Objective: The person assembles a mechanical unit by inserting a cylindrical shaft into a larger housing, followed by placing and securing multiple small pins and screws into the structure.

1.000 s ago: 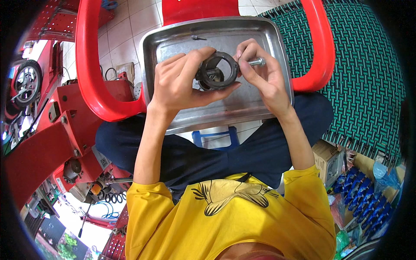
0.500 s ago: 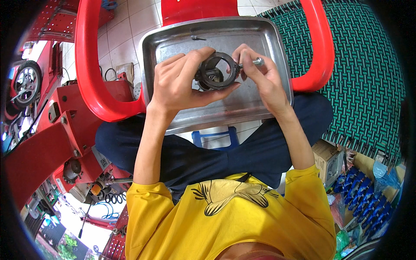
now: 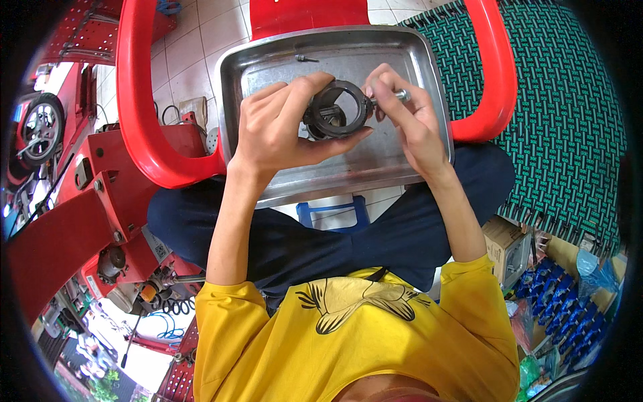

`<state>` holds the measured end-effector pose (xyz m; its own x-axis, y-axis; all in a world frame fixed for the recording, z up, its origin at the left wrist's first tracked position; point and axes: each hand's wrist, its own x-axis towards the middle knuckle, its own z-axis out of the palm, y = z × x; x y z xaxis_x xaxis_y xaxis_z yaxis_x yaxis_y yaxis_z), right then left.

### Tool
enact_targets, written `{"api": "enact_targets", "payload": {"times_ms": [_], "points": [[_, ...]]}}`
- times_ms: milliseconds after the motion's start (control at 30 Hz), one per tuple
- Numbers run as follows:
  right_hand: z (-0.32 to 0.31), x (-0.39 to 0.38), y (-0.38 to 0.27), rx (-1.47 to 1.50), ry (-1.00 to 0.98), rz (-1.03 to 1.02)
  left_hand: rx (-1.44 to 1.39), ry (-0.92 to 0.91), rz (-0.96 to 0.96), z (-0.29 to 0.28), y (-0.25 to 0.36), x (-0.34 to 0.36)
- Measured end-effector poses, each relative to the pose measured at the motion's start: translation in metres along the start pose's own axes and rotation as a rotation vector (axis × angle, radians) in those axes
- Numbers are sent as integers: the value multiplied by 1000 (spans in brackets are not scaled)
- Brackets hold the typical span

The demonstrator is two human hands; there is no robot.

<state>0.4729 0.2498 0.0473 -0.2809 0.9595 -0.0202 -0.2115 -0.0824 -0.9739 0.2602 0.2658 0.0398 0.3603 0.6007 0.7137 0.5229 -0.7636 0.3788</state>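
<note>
Watching remotely: yellow shirt [image 3: 362,355] nearest me, dark trousers [image 3: 321,238] past it. Left hand [image 3: 274,130] curved in a wide C, thumb below, fingers above, gripping the black ring [image 3: 364,112] over the tray [image 3: 375,164], its round mouth toward me. Right hand [image 3: 415,124] drawn to a pinch, thumb and fingers on a silver bolt [image 3: 402,96] lined up with the ring's right side; bolt tip hidden, can't tell how far it is seated. My judgement: brace the ring firmly, hold the bolt square to it, turn with light fingertips, ease off at any binding. Low over the tray is sensible against drops. Small screw [image 3: 307,59] lies in the tray's far part. Beyond: red chair [image 3: 308,13], tiled floor [image 3: 187,50].
</note>
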Motion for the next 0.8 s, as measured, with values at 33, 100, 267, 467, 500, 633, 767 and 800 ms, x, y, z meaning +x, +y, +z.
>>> {"api": "enact_targets", "payload": {"times_ms": [33,100,267,467,500,633,767,800], "points": [[-1,1,3,-16,-6,-41,5,0,-4,0,0,0],[-2,3,8,-67,-1,-112,14,0,-7,-1,1,0],[-5,2,7,-127,7,-147,13,1,-13,0,0,0],[-4,2,5,-201,22,-179,5,4,-8,0,-1,-1],[-5,3,5,-214,20,-186,5,5,-7,-1,-1,-1],[-4,2,2,-259,27,-198,18,38,19,1,-3,1],[-5,2,3,-271,25,-200,4,20,-4,0,-2,-1],[-5,2,3,-275,27,-206,6,19,-2,0,-2,0]]}}
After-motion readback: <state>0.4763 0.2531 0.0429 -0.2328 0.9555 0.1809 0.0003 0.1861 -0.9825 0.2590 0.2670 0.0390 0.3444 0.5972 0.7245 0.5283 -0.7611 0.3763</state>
